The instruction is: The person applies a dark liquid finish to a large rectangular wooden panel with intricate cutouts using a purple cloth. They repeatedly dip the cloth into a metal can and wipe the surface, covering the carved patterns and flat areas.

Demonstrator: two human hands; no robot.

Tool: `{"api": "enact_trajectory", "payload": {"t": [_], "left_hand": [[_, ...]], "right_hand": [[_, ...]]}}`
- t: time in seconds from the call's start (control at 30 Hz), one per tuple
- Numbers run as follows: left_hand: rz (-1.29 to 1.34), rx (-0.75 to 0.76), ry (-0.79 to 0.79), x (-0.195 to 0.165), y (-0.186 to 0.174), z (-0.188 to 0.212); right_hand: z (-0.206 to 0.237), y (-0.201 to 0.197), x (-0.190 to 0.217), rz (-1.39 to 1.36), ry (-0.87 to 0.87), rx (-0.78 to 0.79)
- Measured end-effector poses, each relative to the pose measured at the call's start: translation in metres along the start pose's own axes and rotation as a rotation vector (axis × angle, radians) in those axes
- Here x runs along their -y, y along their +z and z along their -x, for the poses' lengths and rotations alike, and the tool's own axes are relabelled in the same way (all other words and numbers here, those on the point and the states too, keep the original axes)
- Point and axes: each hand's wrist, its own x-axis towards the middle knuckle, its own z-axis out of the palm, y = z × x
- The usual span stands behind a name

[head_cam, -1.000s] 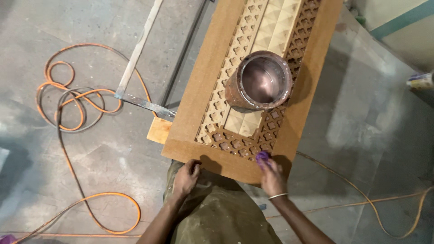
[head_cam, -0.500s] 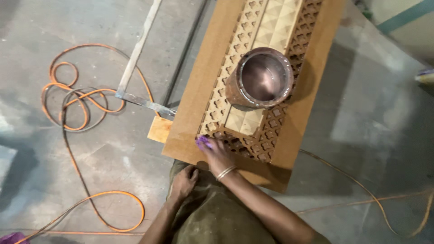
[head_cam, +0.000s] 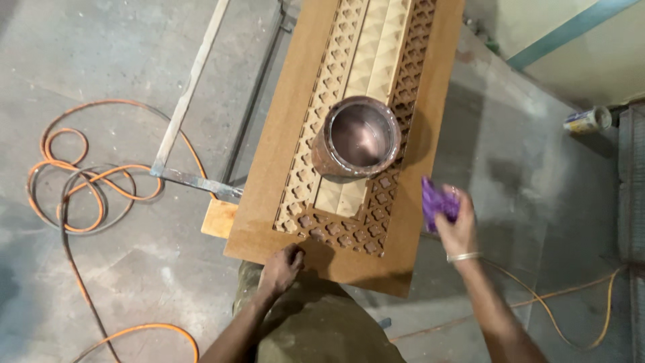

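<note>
A long carved wooden panel (head_cam: 282, 168) with a lattice border and a pale ridged centre lies in front of me. On its middle stands a round metal can (head_cam: 356, 138), stained brown, open at the top. My left hand (head_cam: 281, 267) rests on the panel's near edge, fingers curled on the wood. Off the panel's right side, above the floor, my right hand (head_cam: 455, 225) is raised and grips a crumpled purple cloth (head_cam: 437, 200). A bangle circles that wrist.
Orange and grey cables (head_cam: 87, 195) coil on the concrete floor at left. A metal frame (head_cam: 191, 178) lies beside the panel's left edge. A thin orange cord (head_cam: 564, 316) runs along the floor at right. A small can (head_cam: 586, 121) lies on its side at far right.
My right hand with the purple cloth has swung from the panel's lower left lattice out past the right edge. The left hand stays at the near edge.
</note>
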Motion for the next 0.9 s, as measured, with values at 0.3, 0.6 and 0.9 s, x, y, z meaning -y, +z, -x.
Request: {"api": "enact_trajectory", "payload": {"t": [0.3,0.6,0.9], "left_hand": [[0.248,-0.127,-0.060,-0.013,-0.024,0.012],[0.335,-0.225,-0.163,0.021,-0.031,0.041],[0.117,-0.167,0.026,0.007,-0.027,-0.002]], "right_hand": [[-0.164,0.115,0.160,0.631,-0.316,0.503],[-0.201,0.144,0.141,0.434,-0.212,0.880],[-0.162,0.031,0.113,-0.043,0.467,0.571]]}}
